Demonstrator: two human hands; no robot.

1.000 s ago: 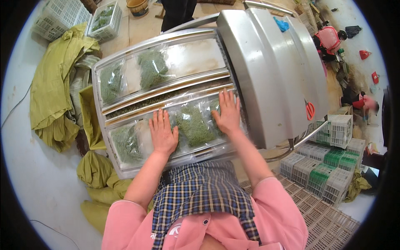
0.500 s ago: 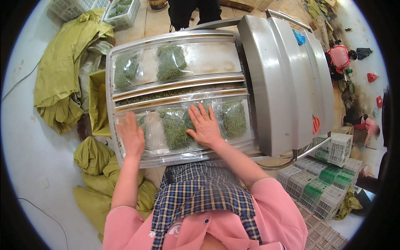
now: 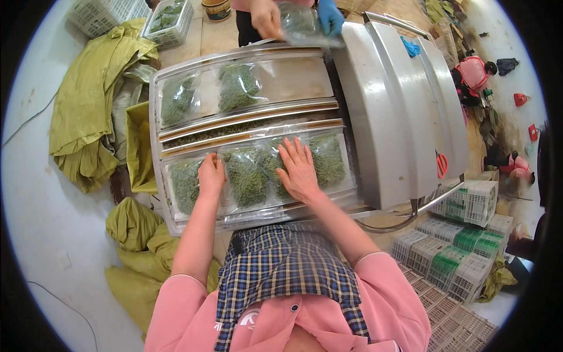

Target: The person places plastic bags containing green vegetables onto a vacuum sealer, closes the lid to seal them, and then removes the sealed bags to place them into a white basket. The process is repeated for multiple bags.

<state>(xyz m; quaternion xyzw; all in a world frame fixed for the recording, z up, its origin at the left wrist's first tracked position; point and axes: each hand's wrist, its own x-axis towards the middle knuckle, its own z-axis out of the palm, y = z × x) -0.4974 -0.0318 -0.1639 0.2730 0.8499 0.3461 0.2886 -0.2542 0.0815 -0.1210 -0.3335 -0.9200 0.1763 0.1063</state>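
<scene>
Four clear plastic bags of small green berries lie in a row on the near bed of a metal sealing machine (image 3: 246,222). My left hand (image 3: 211,176) is closed, its fingers pinched at the edge of the leftmost bag (image 3: 185,185), beside the second bag (image 3: 246,182). My right hand (image 3: 299,171) lies flat with fingers spread on the third bag (image 3: 273,161), partly covering it. The rightmost bag (image 3: 328,161) lies just right of that hand. Two more bags, a left one (image 3: 177,100) and a right one (image 3: 238,88), rest on the far bed.
Across the machine, a co-worker's bare hand (image 3: 267,19) and blue-gloved hand (image 3: 331,17) hold another filled bag (image 3: 300,23). The machine's steel lid (image 3: 387,117) stands at the right, with red-handled scissors (image 3: 441,166) on it. Crates (image 3: 451,252) and olive sacks (image 3: 85,105) flank it.
My left hand has moved right from lying spread over the leftmost bag and closed at its edge. My right hand has shifted slightly right. The co-worker's hands have come in with a bag.
</scene>
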